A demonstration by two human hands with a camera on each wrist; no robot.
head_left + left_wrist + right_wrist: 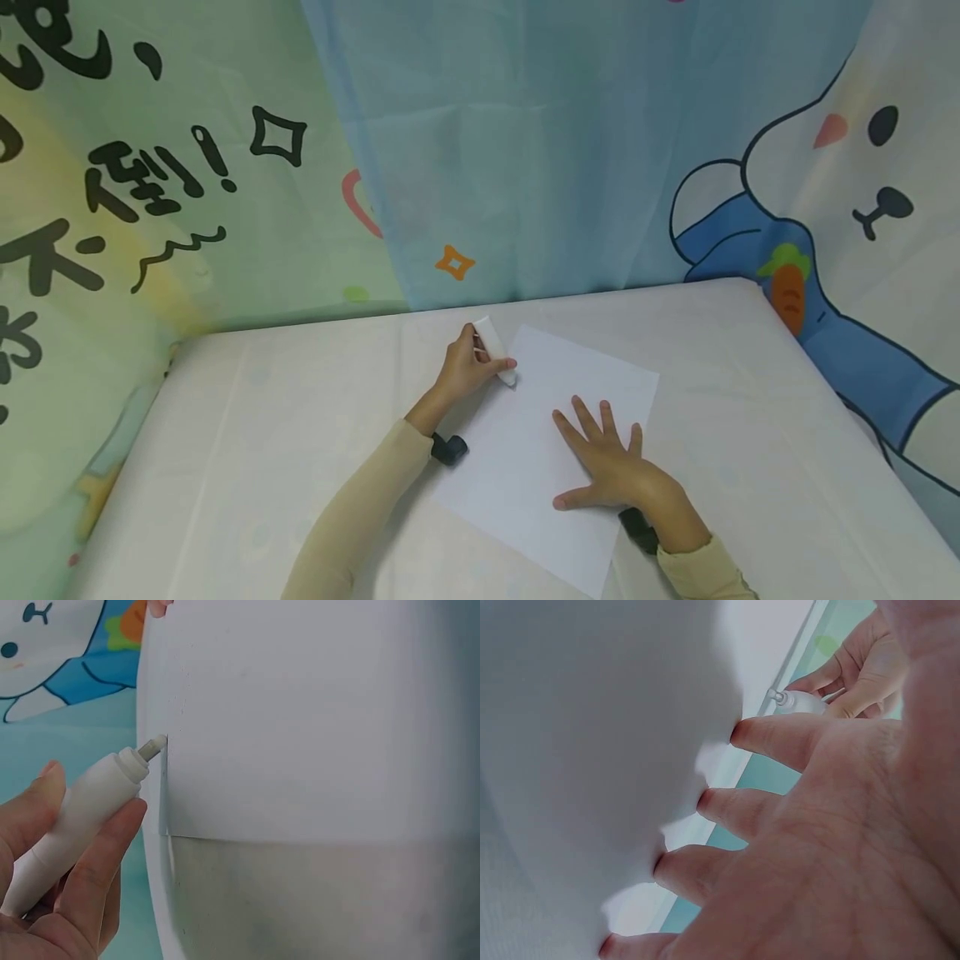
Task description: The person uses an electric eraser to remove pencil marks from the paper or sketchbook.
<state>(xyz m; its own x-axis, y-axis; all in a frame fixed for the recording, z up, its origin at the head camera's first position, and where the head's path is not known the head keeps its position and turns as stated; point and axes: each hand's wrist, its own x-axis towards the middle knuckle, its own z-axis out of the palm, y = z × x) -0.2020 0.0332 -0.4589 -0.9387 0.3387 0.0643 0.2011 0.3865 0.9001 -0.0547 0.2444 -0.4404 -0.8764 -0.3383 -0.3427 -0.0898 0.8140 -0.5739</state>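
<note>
My left hand [467,367] grips a white electric eraser [82,814], thumb on one side and fingers on the other. A slim metallic tube with a pale tip sticks out of its ringed collar, and in the left wrist view that tip lies right at the edge of a blank white sheet of paper [540,450]. Lower on the sheet, my right hand [618,467] rests with fingers spread wide. In the right wrist view its fingertips [709,801] press on the paper, and the eraser shows beyond them.
The paper lies slantwise on a table with a white cloth [247,433]. Behind the table hangs a printed curtain [525,167] with a cartoon animal and large lettering. Dark wrist cameras [450,450] are strapped to both wrists.
</note>
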